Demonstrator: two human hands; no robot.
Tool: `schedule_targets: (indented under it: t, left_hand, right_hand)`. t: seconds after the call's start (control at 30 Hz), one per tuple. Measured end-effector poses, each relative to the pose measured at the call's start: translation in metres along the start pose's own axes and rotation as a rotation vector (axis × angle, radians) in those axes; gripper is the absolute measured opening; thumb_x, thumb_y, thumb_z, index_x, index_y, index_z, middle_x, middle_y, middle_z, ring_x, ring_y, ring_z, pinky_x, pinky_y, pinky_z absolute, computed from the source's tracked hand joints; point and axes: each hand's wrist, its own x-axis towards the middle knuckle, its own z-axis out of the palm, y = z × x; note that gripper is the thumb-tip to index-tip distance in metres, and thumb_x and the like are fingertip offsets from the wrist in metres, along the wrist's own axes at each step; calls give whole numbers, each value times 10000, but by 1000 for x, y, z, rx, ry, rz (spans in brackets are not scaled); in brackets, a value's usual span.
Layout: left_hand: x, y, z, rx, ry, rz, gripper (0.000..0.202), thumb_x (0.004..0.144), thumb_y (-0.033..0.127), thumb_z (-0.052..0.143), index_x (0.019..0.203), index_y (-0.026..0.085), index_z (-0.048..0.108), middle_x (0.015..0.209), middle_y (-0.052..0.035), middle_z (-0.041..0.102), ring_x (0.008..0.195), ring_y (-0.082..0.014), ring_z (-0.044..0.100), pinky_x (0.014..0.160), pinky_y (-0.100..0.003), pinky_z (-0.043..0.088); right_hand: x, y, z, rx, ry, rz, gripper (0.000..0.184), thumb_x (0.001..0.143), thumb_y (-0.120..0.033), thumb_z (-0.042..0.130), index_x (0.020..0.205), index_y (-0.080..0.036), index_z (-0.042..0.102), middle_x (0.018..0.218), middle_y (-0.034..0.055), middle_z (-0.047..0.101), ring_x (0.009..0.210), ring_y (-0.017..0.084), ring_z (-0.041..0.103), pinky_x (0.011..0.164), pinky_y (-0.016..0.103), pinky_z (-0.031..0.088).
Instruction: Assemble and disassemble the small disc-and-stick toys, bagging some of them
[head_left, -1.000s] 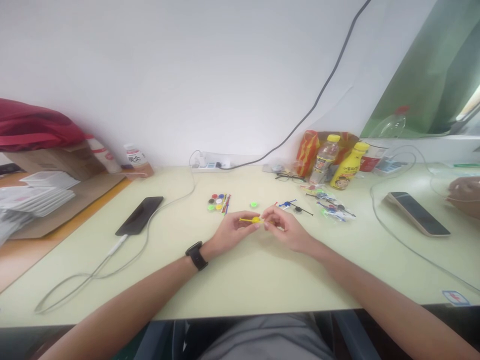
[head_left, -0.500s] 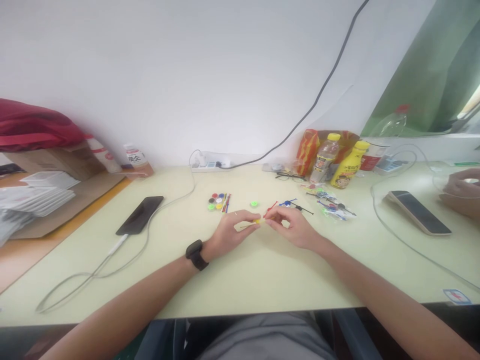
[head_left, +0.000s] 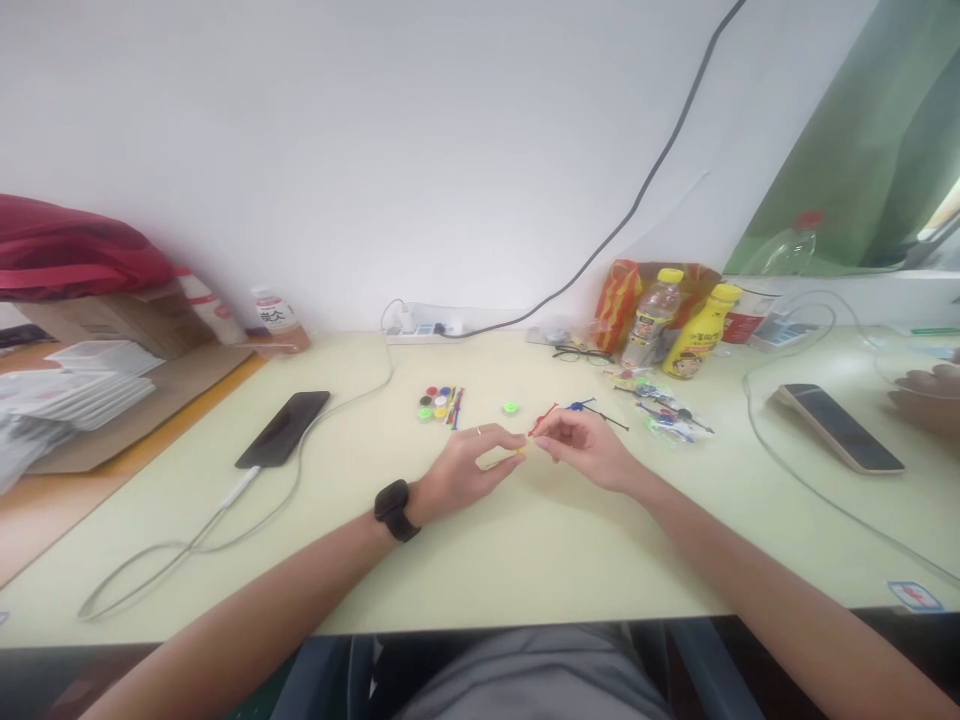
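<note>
On the pale table, which fills the scene from left to right, both forearms are stretched toward the middle. At far left a red bag is laid on a cardboard box, with white trays stacked beside it. A black phone is plugged into a white cable left of centre, and a second phone lies at the right, near another person's hand at the edge. Bottles are grouped at the far side, right of centre, with small plastic bags of parts just in front.

The left hand, a black watch on its wrist, and the right hand are met at the centre. A small yellow piece is pinched in the narrow grip of the left fingertips, just above the table. A thin red stick is held in the right grip, its near end touching the yellow piece. Farther off lie a cluster of coloured caps, a green cap and a blue piece.
</note>
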Motion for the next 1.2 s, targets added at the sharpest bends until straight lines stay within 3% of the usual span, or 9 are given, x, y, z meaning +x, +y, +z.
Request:
schedule_targets:
  t: [0.17, 0.3, 0.53, 0.8, 0.87, 0.93, 1.03, 1.1, 1.2]
  left_hand:
    - [2, 4, 2, -198, -41, -78, 183, 966, 338, 687, 1069, 207, 761, 1209, -133, 741, 1175, -266, 692, 1054, -433, 546]
    - [7, 2, 5, -405, -21, -176, 208, 942, 348, 728, 1059, 178, 753, 1126, -129, 744, 1043, -235, 719, 987, -407, 587]
    - [12, -1, 2, -607, 65, -394, 354, 826, 392, 850, 1060, 150, 741, 1021, -94, 765, 945, -228, 745, 933, -413, 622]
    - [10, -11, 2, -635, 64, -401, 310, 822, 354, 861, 1037, 157, 757, 1017, -87, 762, 929, -206, 733, 875, -356, 613]
    - [10, -12, 2, -641, 61, -402, 306, 826, 350, 858, 1042, 158, 757, 1017, -85, 762, 933, -204, 730, 882, -355, 609]
    - [9, -12, 2, -643, 63, -403, 302, 831, 351, 855, 1039, 155, 757, 1011, -85, 764, 927, -203, 731, 883, -356, 608]
    - [10, -10, 1, -634, 76, -410, 299, 834, 352, 852, 1036, 153, 757, 1001, -84, 767, 908, -194, 731, 872, -345, 608]
    - [10, -9, 0, -625, 82, -417, 297, 835, 354, 851, 1032, 153, 756, 999, -84, 768, 897, -190, 730, 867, -339, 607]
    - [11, -7, -1, -622, 85, -415, 301, 834, 363, 852, 1022, 151, 751, 995, -86, 769, 883, -188, 728, 864, -338, 604]
  right_hand:
    - [2, -1, 0, 25, 25, -6, 321, 908, -516, 715, 1025, -217, 701, 898, 56, 688, 732, 178, 625, 705, 366, 572]
    - [1, 1, 1, -18, 130, -57, 372, 935, -494, 686, 1199, -237, 641, 948, 64, 690, 831, 206, 656, 731, 364, 568]
    - [-9, -3, 2, -324, 190, -190, 274, 1022, -460, 540, 1162, -263, 668, 856, 55, 686, 753, 212, 626, 697, 370, 525]
    - [-10, 8, 9, -240, 141, -184, 581, 1021, -480, 538, 1540, -289, 360, 855, 26, 632, 760, 206, 593, 681, 336, 501]
    - [-9, 10, 8, -220, 150, -172, 497, 1012, -499, 553, 1447, -273, 473, 867, 29, 637, 744, 196, 578, 681, 330, 493]
    - [-9, 8, 4, -199, 72, -120, 344, 1025, -534, 510, 1105, -237, 664, 782, 26, 620, 677, 179, 544, 664, 327, 476]
    - [-7, 3, -5, -142, -125, -22, 631, 1053, -584, 392, 544, -222, 482, 543, 8, 464, 533, 150, 424, 600, 330, 422]
    - [-5, 0, -9, -106, -142, -25, 684, 1047, -602, 394, 478, -223, 394, 501, 0, 406, 508, 141, 383, 585, 332, 396]
    - [-3, -2, -8, -52, -57, -45, 578, 995, -604, 531, 571, -213, 500, 566, -5, 467, 537, 139, 412, 563, 315, 376]
